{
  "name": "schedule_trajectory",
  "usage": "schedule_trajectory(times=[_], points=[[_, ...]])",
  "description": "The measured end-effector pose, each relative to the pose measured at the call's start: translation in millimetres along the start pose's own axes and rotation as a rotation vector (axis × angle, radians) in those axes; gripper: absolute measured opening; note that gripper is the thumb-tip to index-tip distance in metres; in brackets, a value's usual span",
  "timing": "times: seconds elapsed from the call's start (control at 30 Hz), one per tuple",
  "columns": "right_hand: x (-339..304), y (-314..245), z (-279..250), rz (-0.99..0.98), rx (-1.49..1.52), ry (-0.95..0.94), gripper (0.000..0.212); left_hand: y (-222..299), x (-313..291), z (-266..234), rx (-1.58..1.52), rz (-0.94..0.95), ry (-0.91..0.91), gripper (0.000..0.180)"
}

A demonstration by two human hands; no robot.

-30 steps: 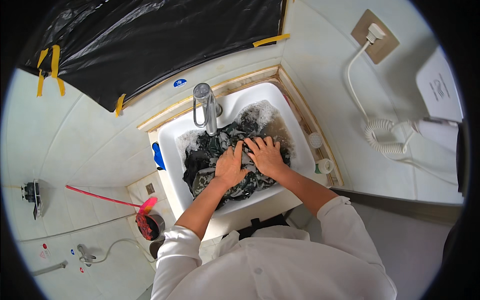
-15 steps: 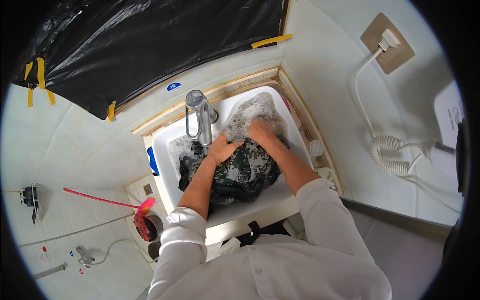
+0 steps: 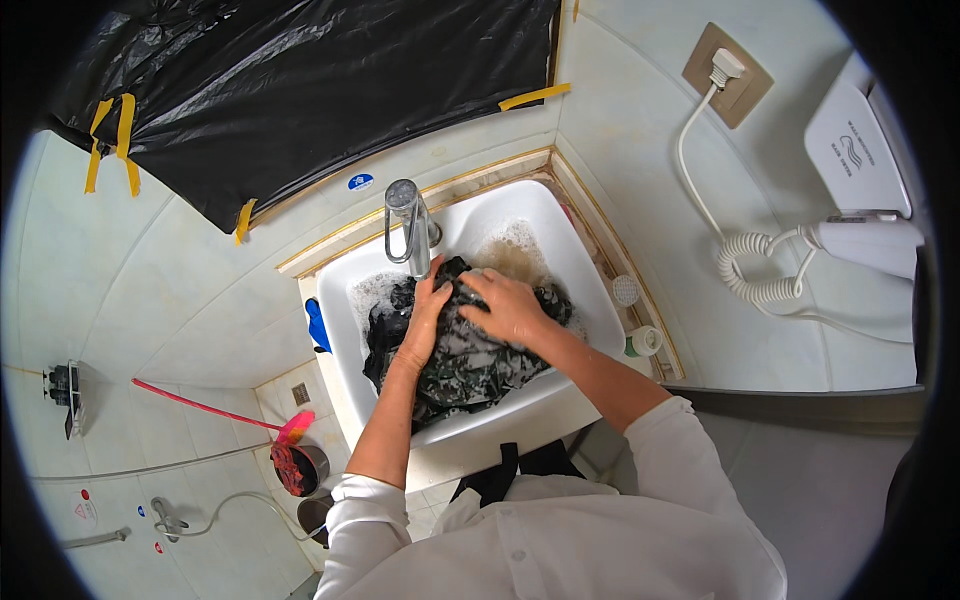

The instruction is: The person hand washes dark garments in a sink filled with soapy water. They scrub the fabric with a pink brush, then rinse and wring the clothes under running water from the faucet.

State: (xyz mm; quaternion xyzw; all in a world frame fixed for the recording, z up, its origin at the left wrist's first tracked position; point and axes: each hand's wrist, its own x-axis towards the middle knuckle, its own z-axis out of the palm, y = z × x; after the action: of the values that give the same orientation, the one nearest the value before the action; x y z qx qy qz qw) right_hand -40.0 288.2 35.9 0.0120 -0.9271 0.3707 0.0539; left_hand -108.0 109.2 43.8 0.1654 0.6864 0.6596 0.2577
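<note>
A soaked camouflage garment (image 3: 470, 370), dark green, black and grey, lies bunched in the white sink (image 3: 590, 340) amid suds. My left hand (image 3: 428, 315) rests against the garment's left part, just below the chrome faucet (image 3: 407, 220); its thumb stands apart and a finger reaches up beside the spout. On top of the cloth lies my right hand (image 3: 508, 308), fingers spread and pointing left, slightly smeared by motion. A dark fold of the garment pokes up between the two hands. Murky, foamy water (image 3: 515, 250) shows behind the right hand.
Right of the sink stand a small green-and-white container (image 3: 645, 341) and a round white, dotted object (image 3: 625, 290). A blue cloth-like item (image 3: 317, 325) hangs at the left rim. A corded white hair dryer (image 3: 865, 245) is on the right wall; a bucket (image 3: 300, 468) stands lower left.
My right hand has come out of the suds and moved down onto the garment, its fingers now visible. The garment has shifted, and less foam covers the back of the sink.
</note>
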Motion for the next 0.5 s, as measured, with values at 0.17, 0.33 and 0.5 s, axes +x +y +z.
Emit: schedule_trajectory(times=[0.17, 0.33, 0.5], points=[[-70, -18, -18, -0.261, -0.235, 0.006, 0.062, -2, -45, 15, 0.629, 0.135, -0.095, 0.051], [-89, 6, -8, -0.147, -0.435, -0.114, 0.066, -29, -71, 47, 1.266, 0.312, -0.063, 0.067], [-48, 44, 20, -0.167, -0.499, 0.053, 0.061, -53, -18, 51, 1.229, 0.351, 0.102, 0.055]])
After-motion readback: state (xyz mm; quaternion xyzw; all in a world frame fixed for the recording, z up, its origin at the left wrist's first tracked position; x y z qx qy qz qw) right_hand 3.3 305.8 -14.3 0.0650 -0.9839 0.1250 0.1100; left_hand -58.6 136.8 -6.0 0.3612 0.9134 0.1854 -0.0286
